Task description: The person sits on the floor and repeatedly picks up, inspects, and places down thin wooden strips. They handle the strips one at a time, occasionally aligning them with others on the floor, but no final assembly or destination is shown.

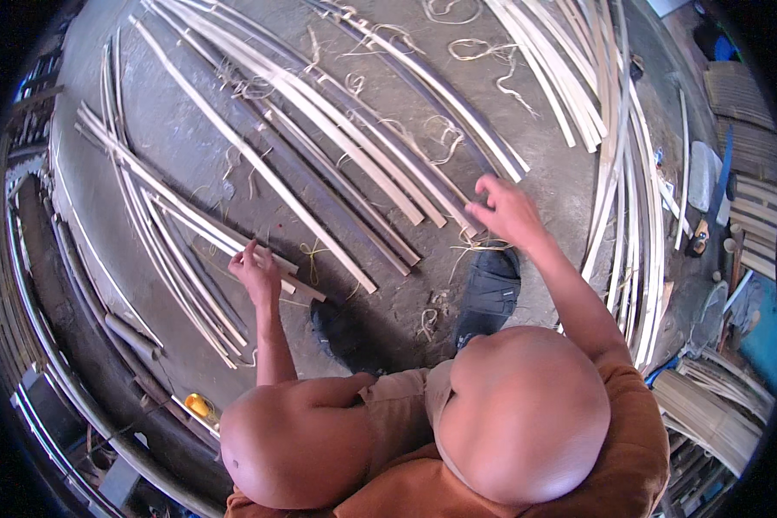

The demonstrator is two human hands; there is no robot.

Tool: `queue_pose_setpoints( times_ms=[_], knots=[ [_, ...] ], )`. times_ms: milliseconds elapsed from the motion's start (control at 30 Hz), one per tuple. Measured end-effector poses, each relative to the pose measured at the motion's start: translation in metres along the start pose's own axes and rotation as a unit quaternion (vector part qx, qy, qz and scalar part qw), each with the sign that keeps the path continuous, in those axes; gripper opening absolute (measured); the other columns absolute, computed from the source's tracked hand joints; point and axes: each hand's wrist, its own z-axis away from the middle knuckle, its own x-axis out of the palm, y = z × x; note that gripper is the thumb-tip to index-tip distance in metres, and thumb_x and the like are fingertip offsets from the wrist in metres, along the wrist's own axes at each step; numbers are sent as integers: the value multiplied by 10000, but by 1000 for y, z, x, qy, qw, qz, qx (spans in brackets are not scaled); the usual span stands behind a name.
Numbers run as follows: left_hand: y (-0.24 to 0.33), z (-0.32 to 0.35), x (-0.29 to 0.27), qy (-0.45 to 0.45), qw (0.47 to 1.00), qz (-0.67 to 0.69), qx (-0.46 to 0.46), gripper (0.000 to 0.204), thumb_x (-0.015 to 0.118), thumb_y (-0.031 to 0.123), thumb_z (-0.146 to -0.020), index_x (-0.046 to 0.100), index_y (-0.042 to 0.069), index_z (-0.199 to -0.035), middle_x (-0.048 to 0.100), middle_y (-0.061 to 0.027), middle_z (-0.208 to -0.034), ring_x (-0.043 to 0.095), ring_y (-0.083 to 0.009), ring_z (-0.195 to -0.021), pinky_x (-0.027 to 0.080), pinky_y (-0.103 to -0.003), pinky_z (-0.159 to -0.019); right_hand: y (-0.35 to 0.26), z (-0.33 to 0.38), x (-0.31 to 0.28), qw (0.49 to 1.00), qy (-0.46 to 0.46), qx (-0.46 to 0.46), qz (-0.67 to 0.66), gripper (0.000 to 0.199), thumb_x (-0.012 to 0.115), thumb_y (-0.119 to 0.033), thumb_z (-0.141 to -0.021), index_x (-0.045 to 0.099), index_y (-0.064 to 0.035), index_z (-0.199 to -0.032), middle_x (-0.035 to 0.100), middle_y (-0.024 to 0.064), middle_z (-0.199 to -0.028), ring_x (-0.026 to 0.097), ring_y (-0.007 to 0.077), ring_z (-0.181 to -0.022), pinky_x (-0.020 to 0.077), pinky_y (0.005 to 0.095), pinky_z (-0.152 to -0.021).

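My left hand (259, 269) is closed around a pale wooden strip (200, 223) near its near end, at the left of the floor. A second strip end lies just below the fingers. My right hand (509, 214) hovers by the near ends of a bundle of pale and dark strips (440, 192). Its thumb and forefinger are apart, with nothing visible between them. Thin straw-coloured ties (483, 248) lie beneath it, beside my right shoe (490, 289). More long strips (319, 112) fan out across the floor between both hands, with loose ties on them.
My left shoe (345, 332) stands near the left strips. Long pale strips (634, 250) lie at the right, and more (544, 60) at the far right. A yellow object (198, 405) rests at the lower left. Stacked slats (708, 406) stand at the right edge.
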Motion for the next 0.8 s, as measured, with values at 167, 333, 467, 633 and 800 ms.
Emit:
queue_pose_setpoints(
  times_ms=[167,333,467,633,800],
  knots=[
    [13,4,3,24,999,10,27,379,704,180,-886,639,86,-1248,415,-264,-1300,447,-403,-1229,384,-456,-1061,-21,8,24,994,-44,13,97,509,702,-201,-865,427,-144,-1289,591,229,-1137,656,436,-971,540,520,-796],
    [3,2,-5,3,998,61,24,375,682,176,-906,623,82,-1264,385,-247,-1335,472,-392,-1216,420,-439,-1040,-38,3,32,993,38,-5,111,545,666,-149,-866,386,-127,-1334,581,248,-1133,680,422,-880,560,511,-750],
    [0,0,-5,38,997,55,24,403,685,202,-907,611,85,-1286,354,-278,-1380,423,-428,-1268,379,-476,-1073,-69,-8,50,994,-32,-83,64,321,634,-216,-913,519,-95,-1187,617,189,-1089,674,389,-892,558,483,-740],
    [34,12,-2,79,994,37,72,441,715,206,-886,600,107,-1300,317,-323,-1420,354,-465,-1312,322,-530,-1099,-90,-8,100,979,-101,-140,112,320,660,-294,-899,565,-43,-1074,633,180,-1008,668,389,-902,556,492,-757],
    [78,29,3,30,980,117,157,398,701,172,-900,608,131,-1285,402,-274,-1367,419,-420,-1283,352,-497,-1090,-92,-6,113,983,-74,-121,116,404,699,-278,-830,524,19,-1042,624,245,-984,662,444,-871,551,523,-784]
  ],
)
